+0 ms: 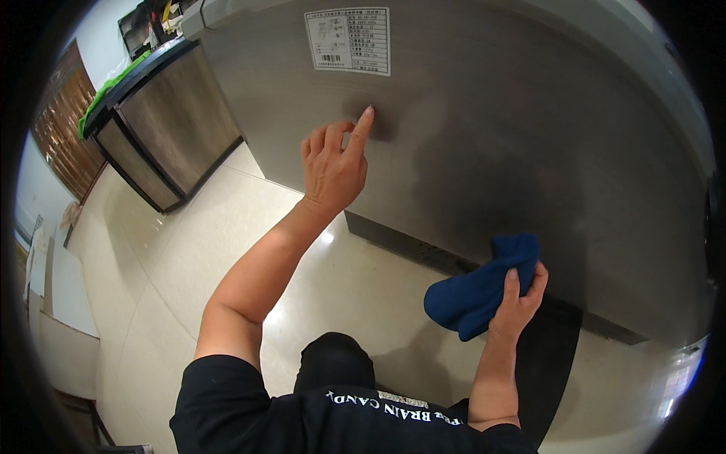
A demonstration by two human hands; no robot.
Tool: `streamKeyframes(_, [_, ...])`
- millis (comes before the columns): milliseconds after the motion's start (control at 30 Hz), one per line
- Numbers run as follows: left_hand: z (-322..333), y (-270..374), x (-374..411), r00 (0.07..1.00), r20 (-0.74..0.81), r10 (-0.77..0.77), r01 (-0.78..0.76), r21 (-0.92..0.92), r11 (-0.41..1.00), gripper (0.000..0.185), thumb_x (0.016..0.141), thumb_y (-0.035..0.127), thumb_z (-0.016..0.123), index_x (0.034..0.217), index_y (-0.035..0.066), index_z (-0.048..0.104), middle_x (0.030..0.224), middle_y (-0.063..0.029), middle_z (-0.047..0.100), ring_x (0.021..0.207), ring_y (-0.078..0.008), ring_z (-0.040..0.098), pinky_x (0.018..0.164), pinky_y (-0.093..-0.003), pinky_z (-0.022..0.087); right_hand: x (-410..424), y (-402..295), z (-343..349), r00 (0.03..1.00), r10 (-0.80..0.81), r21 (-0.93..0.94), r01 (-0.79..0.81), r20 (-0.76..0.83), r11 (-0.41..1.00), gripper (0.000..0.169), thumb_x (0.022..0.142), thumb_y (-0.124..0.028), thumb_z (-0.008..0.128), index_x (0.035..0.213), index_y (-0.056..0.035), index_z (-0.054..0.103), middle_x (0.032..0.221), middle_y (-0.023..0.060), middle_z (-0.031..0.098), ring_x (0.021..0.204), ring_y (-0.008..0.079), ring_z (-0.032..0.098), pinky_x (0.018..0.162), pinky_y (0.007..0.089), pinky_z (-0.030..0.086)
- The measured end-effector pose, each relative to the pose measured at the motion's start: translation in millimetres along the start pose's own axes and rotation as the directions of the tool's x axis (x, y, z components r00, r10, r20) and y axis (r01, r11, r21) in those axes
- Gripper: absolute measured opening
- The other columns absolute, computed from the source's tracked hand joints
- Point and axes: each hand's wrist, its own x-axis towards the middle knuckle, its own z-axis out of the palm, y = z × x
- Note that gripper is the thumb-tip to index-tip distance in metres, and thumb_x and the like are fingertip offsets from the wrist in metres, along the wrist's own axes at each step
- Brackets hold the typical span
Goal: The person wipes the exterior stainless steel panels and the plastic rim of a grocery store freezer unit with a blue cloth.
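My left hand [337, 162] is raised in front of a large brushed-metal panel [465, 119], its index finger pointing at the surface and the other fingers curled. Whether the fingertip touches the metal I cannot tell. Above that finger a printed paper label [349, 41] with writing and a small diagram is stuck on the panel. Lower and to the right, my right hand [519, 298] grips a folded blue cloth [476, 292] between thumb and fingers, close to the panel's lower edge. Part of the cloth hangs out to the left of the hand.
A wood-look cabinet [181, 119] with dark edges stands at the upper left, a green-edged cover on top. Glossy pale tiles [142, 272] form the floor. A dark mat [547, 352] lies at the lower right. White boards [65, 340] and a dark frame are at the far left.
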Motion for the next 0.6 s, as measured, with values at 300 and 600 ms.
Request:
streamKeyframes(300, [-7.7, -1.9, 18.9, 0.999, -0.026, 0.045, -0.046, -0.02, 0.999, 0.061, 0.067, 0.002, 0.056, 0.125, 0.016, 0.046, 0.096, -0.0049, 0.049, 0.092, -0.0231, 0.046, 0.079, -0.0356, 0.033, 0.1, -5.7, 0.5, 1.0, 0.006, 0.019, -0.006, 0.002, 1.0, 0.033, 0.079, -0.016, 0.06, 0.106, -0.0028, 0.046, 0.095, 0.0049, 0.051, 0.088, 0.0133, 0.047, 0.084, 0.0276, 0.036])
streamKeyframes(600, [-7.3, 1.6, 10.6, 0.999, -0.005, 0.034, -0.034, -0.029, 0.999, 0.062, 0.066, 0.003, 0.057, 0.126, 0.016, 0.044, 0.097, -0.0049, 0.049, 0.09, -0.023, 0.045, 0.079, -0.0362, 0.033, 1.7, -2.6, 1.7, 1.0, -0.007, 0.036, 0.008, -0.006, 0.999, 0.034, 0.078, -0.018, 0.062, 0.105, -0.0031, 0.047, 0.095, 0.0048, 0.05, 0.087, 0.0133, 0.047, 0.083, 0.0272, 0.036])
